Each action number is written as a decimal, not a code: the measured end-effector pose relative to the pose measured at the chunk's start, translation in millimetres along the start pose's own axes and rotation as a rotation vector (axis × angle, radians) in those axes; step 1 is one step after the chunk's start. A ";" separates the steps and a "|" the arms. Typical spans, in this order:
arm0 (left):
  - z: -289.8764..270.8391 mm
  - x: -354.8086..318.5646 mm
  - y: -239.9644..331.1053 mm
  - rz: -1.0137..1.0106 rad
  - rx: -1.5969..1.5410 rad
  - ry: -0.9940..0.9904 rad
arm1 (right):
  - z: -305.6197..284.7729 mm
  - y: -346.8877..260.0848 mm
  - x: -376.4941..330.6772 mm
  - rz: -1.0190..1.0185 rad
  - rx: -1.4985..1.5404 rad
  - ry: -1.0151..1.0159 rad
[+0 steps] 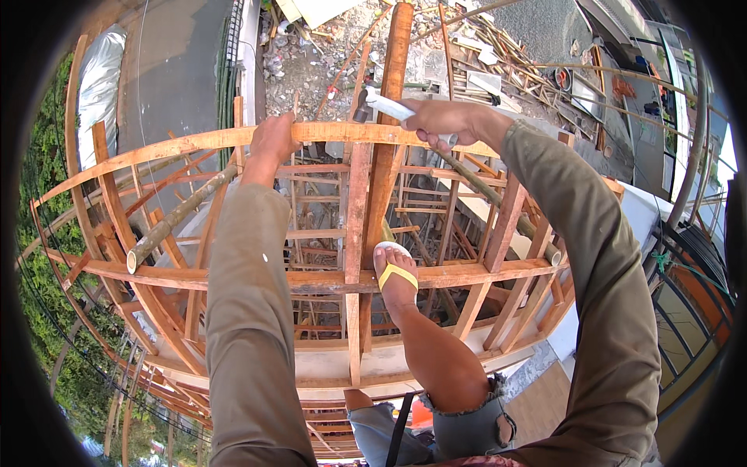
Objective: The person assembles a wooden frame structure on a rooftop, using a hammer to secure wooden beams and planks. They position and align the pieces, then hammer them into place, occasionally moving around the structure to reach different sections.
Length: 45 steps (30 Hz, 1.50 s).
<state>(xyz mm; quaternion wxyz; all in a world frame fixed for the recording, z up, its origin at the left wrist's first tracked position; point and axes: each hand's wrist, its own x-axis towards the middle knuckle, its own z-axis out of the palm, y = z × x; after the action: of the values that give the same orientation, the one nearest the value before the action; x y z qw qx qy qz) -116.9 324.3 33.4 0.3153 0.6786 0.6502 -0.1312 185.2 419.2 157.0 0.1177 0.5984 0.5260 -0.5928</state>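
My left hand (272,138) grips the top wooden rail (194,142) of a timber scaffold frame. Over the same rail, to the right, my right hand (443,121) is closed around the pale handle of a hammer (383,103), whose dark head points left, close to an upright reddish plank (389,117). My foot in a yellow-strapped sandal (395,272) rests on a lower horizontal beam (459,274). Both arms are in olive-brown sleeves.
Wooden crosspieces and bamboo poles (175,218) form the frame below me, high above the ground. Rubble and scrap timber (498,54) lie far below. A grey road (179,70) runs at left, green foliage (47,257) beyond, and a black metal railing (692,280) at right.
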 end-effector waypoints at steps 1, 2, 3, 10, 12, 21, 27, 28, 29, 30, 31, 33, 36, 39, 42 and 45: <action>-0.8 -0.1 -2.8 0.004 0.000 0.012 | 8.6 11.4 -1.8 0.122 -0.063 -0.317; 1.2 0.1 -2.0 0.003 -0.008 0.027 | 3.0 14.8 5.7 0.140 0.017 -0.271; 0.8 -0.8 -4.5 0.009 0.002 0.035 | 8.9 19.1 5.9 0.059 0.046 -0.144; 4.7 -8.6 0.5 0.053 0.034 0.147 | 21.6 29.6 0.0 0.026 -0.086 -0.142; 9.8 -33.4 1.3 0.080 -0.047 0.433 | 41.2 33.8 -27.5 -0.095 -0.140 0.031; 132.5 -374.3 -37.8 -0.312 -1.148 0.556 | 184.9 112.5 -233.1 -0.642 0.460 0.655; 352.8 -745.3 -41.9 -0.587 -1.039 0.104 | 294.3 266.7 -394.2 0.127 0.303 0.750; 386.8 -823.0 -28.4 -0.813 -0.968 -0.041 | 321.7 299.0 -425.7 0.180 0.311 0.693; 414.5 -899.0 -26.1 -0.826 -0.914 -0.254 | 353.4 331.8 -459.1 0.362 0.204 0.684; 440.3 -968.6 -9.8 -0.840 -0.604 -0.269 | 382.3 363.3 -496.1 0.534 0.064 0.581; 453.5 -1039.4 -10.4 -0.513 -0.545 -0.375 | 412.7 393.2 -533.3 0.738 -0.055 0.516; 481.7 -1142.1 9.8 -0.985 -0.882 -0.417 | 464.2 446.0 -608.7 0.916 -0.165 0.316; 504.7 -1242.1 23.1 -1.111 -0.971 -0.431 | 519.0 497.4 -710.3 1.005 -0.194 0.006; 509.4 -1285.8 31.9 -1.285 -1.140 -0.302 | 547.8 504.4 -771.4 0.938 -0.143 -0.161; 506.2 -1274.7 18.7 -1.011 -1.045 0.036 | 558.3 471.1 -794.3 0.794 -0.111 -0.185; 485.6 -1217.5 -39.1 -1.173 -1.339 -0.042 | 554.3 421.7 -806.4 0.777 -0.298 -0.027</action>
<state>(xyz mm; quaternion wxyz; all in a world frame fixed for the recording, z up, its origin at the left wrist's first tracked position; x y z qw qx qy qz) -188.1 -941.9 367.1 0.5399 -0.0929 0.8274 0.1236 391.4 -576.4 476.0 0.4247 0.7211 0.3395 -0.4294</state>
